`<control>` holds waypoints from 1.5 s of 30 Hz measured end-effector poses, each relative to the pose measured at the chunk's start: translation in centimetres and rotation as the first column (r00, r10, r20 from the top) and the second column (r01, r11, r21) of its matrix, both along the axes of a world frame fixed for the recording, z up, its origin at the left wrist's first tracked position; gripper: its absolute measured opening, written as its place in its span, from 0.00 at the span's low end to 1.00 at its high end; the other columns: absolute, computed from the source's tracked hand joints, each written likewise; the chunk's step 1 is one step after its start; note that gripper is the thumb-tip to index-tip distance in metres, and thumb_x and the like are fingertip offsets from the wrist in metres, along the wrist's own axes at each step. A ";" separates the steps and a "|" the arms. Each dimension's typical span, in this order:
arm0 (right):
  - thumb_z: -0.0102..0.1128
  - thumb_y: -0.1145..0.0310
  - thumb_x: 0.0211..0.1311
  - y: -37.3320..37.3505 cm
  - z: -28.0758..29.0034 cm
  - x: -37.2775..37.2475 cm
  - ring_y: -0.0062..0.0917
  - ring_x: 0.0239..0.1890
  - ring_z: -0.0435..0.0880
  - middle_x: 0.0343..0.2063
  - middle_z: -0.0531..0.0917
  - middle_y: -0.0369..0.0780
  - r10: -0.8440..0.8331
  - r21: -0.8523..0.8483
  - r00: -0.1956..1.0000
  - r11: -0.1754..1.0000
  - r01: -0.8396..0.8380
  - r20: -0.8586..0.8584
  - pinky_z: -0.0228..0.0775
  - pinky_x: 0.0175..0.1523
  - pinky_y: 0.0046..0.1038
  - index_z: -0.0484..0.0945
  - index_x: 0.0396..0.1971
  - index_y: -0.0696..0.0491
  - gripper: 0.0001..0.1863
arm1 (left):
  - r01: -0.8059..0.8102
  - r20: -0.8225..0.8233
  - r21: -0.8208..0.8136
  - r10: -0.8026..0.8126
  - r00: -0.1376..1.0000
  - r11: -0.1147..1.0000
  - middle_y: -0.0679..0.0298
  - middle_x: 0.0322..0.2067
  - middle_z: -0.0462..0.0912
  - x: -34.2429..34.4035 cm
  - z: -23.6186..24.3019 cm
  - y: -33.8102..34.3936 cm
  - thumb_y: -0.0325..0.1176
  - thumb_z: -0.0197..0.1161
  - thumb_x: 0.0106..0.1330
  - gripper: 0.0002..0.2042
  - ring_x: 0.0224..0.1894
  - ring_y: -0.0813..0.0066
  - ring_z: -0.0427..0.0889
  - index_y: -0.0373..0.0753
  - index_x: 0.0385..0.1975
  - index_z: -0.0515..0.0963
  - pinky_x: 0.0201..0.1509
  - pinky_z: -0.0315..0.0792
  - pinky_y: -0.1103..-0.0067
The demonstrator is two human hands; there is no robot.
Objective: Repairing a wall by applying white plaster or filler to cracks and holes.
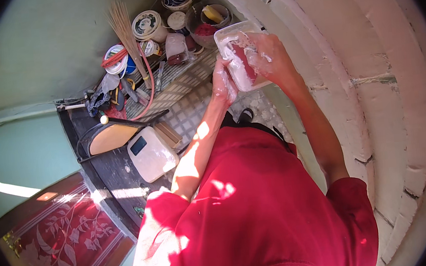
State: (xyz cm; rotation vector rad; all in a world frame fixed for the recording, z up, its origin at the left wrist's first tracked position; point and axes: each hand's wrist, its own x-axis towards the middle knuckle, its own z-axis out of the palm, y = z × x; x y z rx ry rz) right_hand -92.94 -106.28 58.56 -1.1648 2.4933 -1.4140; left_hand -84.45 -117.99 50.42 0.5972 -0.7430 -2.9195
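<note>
Beneath the right hand (268, 58), in the head view, is a white, rounded-rectangular plastic tub (222, 41) smeared with white paste (236, 48). The left hand (223, 83) grips its left side; the right is curled, any hold impossible to tell. Paste on the gripping hand could make the tub slip.

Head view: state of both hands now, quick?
Left hand: closed, holding the white tray by its side.
Right hand: fingers bent over the tray, by the white-smeared red patch; whether it grips anything can't be told.
</note>
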 end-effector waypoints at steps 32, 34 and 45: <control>0.58 0.70 0.52 -3.7 4.5 -3.5 0.19 0.19 0.77 0.20 0.81 0.38 -0.709 0.198 0.575 0.684 0.702 0.409 0.69 0.25 0.25 0.81 0.36 0.61 0.13 | 0.591 0.056 -0.078 -0.588 0.807 0.803 0.58 0.51 0.74 -11.7 2.7 -13.9 0.38 0.44 0.68 0.16 0.54 0.66 0.75 0.40 0.53 0.65 0.60 0.71 0.69; 0.58 0.70 0.52 -3.8 4.5 -3.4 0.20 0.18 0.77 0.19 0.80 0.39 -0.727 0.209 0.567 0.668 0.714 0.389 0.69 0.24 0.26 0.81 0.35 0.61 0.13 | 0.611 0.101 -0.045 -0.605 0.790 0.790 0.58 0.51 0.75 -12.1 2.3 -14.0 0.38 0.44 0.68 0.17 0.54 0.66 0.76 0.39 0.53 0.66 0.59 0.72 0.69; 0.58 0.70 0.51 -1.4 6.2 -1.8 0.20 0.21 0.77 0.19 0.80 0.39 -0.764 0.176 0.631 0.645 0.744 0.134 0.69 0.27 0.27 0.80 0.34 0.61 0.12 | 0.649 0.128 -0.010 -0.643 0.755 0.761 0.57 0.45 0.78 -12.3 3.0 -12.5 0.41 0.47 0.64 0.22 0.47 0.65 0.81 0.34 0.54 0.67 0.56 0.75 0.69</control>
